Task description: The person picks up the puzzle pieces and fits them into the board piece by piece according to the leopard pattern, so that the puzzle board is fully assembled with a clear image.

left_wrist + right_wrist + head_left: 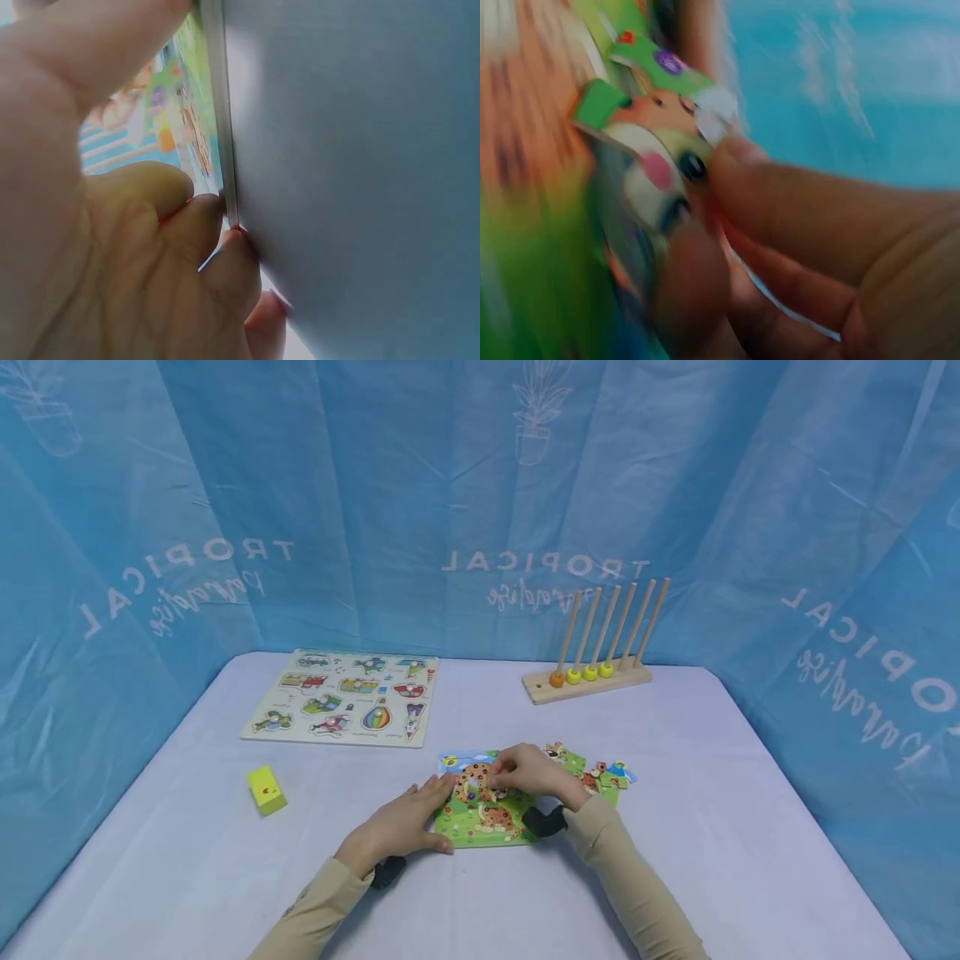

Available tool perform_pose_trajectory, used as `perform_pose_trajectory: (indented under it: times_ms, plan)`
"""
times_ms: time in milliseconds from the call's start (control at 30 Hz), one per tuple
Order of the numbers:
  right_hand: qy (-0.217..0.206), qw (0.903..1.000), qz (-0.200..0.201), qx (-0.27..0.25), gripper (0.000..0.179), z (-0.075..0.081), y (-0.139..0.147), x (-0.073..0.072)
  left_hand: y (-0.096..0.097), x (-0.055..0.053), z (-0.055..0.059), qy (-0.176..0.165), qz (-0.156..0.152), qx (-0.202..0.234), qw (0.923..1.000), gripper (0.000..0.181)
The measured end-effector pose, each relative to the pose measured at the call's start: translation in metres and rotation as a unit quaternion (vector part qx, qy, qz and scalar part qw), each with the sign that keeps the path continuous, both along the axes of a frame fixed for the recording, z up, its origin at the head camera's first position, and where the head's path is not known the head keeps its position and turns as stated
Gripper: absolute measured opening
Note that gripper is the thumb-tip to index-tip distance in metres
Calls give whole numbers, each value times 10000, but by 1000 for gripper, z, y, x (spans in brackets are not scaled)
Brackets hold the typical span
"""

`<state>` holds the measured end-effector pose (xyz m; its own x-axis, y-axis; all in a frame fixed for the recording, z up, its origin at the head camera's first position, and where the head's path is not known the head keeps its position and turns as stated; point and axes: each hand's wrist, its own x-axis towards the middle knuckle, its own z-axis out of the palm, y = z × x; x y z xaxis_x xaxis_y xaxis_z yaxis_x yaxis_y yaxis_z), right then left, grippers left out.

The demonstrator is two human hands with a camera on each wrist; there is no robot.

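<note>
A jigsaw board [474, 838] with a spotted animal on green grass lies flat on the table. My left hand [405, 819] rests along its left side with the fingers extended. In the left wrist view, fingers [232, 270] touch the board's edge [219, 112]. Over the board, my right hand [531, 770] pinches a jigsaw piece [654, 169] between thumb and fingers. The piece shows an animal face with a pink nose, and it is tilted in the right wrist view. Part of the board is hidden under the right hand.
Loose jigsaw pieces [611, 781] lie right of the board. Behind stands a wooden bead stand [588, 689] with upright rods. A vehicle peg puzzle [360, 742] lies at the back left, a yellow block [266, 789] at the left. Blue curtains [465, 502] surround the table.
</note>
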<state>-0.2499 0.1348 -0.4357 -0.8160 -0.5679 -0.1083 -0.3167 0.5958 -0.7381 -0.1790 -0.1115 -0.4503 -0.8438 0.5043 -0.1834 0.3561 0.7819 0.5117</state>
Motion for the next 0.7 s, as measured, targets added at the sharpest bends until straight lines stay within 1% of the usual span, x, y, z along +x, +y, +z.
perform_pose_trajectory:
  times_ms: [33, 100, 133, 167, 267, 433, 600, 700]
  plan:
    - [120, 9998, 85, 101, 13, -1, -9, 3, 0, 0, 0, -6, -13, 48, 10000, 99]
    - [346, 9988, 53, 333, 14, -3, -24, 8, -1, 0, 0, 3, -42, 64, 10000, 100]
    - [484, 9977, -28, 464, 15, -4, -30, 9, -1, 0, 1, -2, -42, 64, 10000, 100]
    - [512, 9970, -159, 561, 15, -5, -36, 10, -2, 1, 0, 1, -37, 57, 10000, 101]
    - [756, 9937, -320, 761, 16, -9, -45, 11, -3, 1, 1, 14, -22, 52, 10000, 103]
    - [870, 9919, -399, 834, 15, -15, -53, 9, -3, 2, 0, 49, -90, 133, 9999, 104]
    - [747, 9931, -584, 691, 18, -18, -52, 5, -2, 1, 1, 58, -193, 22, 9998, 97]
    - [652, 9930, -695, 695, 20, -19, -48, 4, -1, 0, 1, 55, -230, -82, 9997, 93]
